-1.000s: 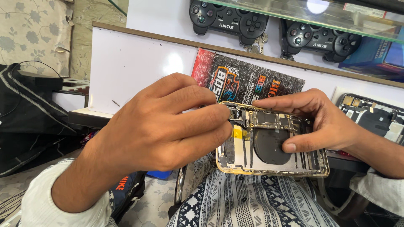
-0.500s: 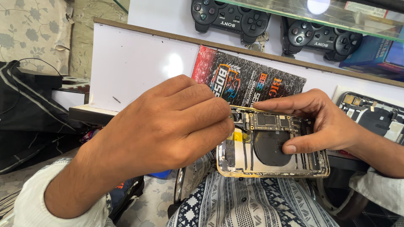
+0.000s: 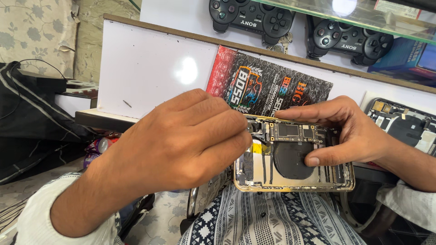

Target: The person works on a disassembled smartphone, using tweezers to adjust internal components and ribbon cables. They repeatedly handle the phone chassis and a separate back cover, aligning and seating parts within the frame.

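Behind a white workbench [image 3: 150, 68] with game controllers [image 3: 250, 16] shelved above, the right hand [image 3: 354, 131] grips an opened phone [image 3: 295, 156] over the lap, steadying it while the left hand [image 3: 181, 145] pinches closed at its top edge, any tool hidden

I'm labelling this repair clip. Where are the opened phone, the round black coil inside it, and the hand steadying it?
opened phone [image 3: 295, 183]: head view, bottom edge of its gold frame.
round black coil [image 3: 288, 161]: head view, its centre.
right hand [image 3: 349, 131]: head view, back of the hand.
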